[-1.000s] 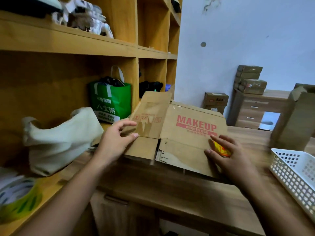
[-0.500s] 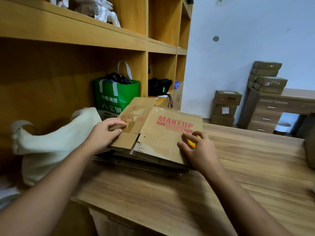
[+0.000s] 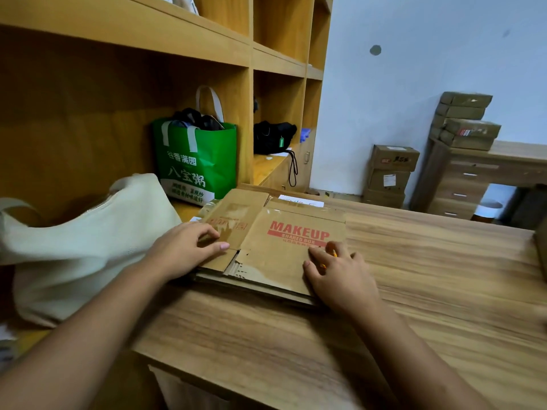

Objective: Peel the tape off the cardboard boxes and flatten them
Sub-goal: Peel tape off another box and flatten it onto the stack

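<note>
Flattened box, lately tilted, now flat on stack. Left hand, 9 o'clock, fingers relaxed, pressing flap; right hand, 4 o'clock, clutching yellow object. Box likely finished.

Our left forearm and right forearm are bare from the wrists to the lower edge of the view. Our left hand and right hand have short, rounded nails.
</note>
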A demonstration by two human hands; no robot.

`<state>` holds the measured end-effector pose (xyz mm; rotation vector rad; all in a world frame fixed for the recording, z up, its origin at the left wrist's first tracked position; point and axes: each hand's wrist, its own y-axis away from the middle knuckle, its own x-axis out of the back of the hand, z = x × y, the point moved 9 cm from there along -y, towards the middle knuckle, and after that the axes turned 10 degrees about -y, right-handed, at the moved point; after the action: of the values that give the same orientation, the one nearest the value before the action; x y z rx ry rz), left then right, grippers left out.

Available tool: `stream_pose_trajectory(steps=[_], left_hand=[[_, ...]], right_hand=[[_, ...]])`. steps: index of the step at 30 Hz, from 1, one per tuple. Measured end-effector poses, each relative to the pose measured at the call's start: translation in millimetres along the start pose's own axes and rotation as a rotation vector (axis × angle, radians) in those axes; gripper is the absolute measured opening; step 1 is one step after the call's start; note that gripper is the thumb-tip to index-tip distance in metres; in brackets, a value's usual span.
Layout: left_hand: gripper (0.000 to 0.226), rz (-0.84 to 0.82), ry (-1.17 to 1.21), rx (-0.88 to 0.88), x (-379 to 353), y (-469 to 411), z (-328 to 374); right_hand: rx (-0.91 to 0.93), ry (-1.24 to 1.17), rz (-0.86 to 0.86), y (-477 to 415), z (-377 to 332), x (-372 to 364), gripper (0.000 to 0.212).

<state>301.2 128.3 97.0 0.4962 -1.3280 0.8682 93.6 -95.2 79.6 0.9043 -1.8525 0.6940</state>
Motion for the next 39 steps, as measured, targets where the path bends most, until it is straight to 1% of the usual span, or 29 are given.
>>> stream_pose_trajectory(steps=[3,5,8,12,16,20,22,29,33,39], left_hand=[[0.054,-0.047,-0.094,-0.001,-8,-2,4],[0.055,-0.066,-0.136,0.016,-12,-2,4],[0.051,-0.083,-0.180,0.019,-14,0,8],[0.047,-0.112,-0.211,-0.057,-17,7,25],[0.045,-0.153,-0.159,-0.089,-22,8,33],[0.044,-0.082,-0.130,-0.167,-19,4,41],[0.044,-0.073,-0.083,-0.177,-18,6,43],[0.045,-0.149,-0.064,-0.140,-22,10,46],[0.054,-0.156,-0.038,-0.113,-28,15,49],[0.054,-0.145,-0.013,-0.089,-25,15,49]], right_hand=[[0.046,0.049,-0.008,-2,-4,-5,0.053],[0.089,0.036,-0.029,-4,-8,-10,0.055],[0.106,0.006,-0.066,-8,-8,-18,0.056],[0.116,0.029,-0.065,-9,-7,-21,0.057],[0.112,0.028,-0.062,-8,-7,-18,0.056],[0.113,0.026,-0.063,-8,-12,-12,0.054],[0.117,0.009,-0.054,-8,-13,-9,0.055],[0.139,0.048,-0.105,-8,-16,-13,0.047],[0.146,0.049,-0.096,-7,-16,-16,0.048],[0.149,0.041,-0.092,-9,-16,-14,0.047]])
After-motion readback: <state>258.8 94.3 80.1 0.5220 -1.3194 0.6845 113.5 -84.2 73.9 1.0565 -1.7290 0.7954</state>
